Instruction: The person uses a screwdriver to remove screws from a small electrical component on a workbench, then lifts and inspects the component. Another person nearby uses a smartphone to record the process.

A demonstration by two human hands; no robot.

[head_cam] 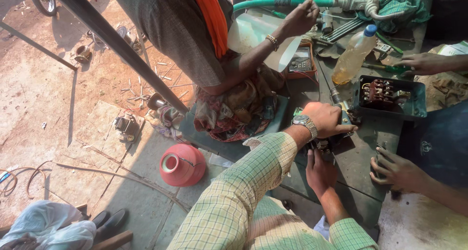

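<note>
Counter (370, 133), a dark green metal top, carried everything, and places here are given from it. At its near middle edge lay a small dark electrical part (322, 145) with pale metal bits, mostly hidden between the wearer's hands. The left hand (327, 118), with a metal wristwatch (306, 123) on its wrist, was curled down over the part's far side, the fingers closed around something dark that I could not make out. The right hand (319, 171) pressed against the part's near side, fingers bent under; what it gripped, if anything, I cannot tell. Farther back on the counter sat a dark open box (390, 98) with a reddish switch block inside, and beyond it a plastic bottle (355, 55) of yellowish liquid. Another person's hand (396, 169) rested at the counter's right edge.
</note>
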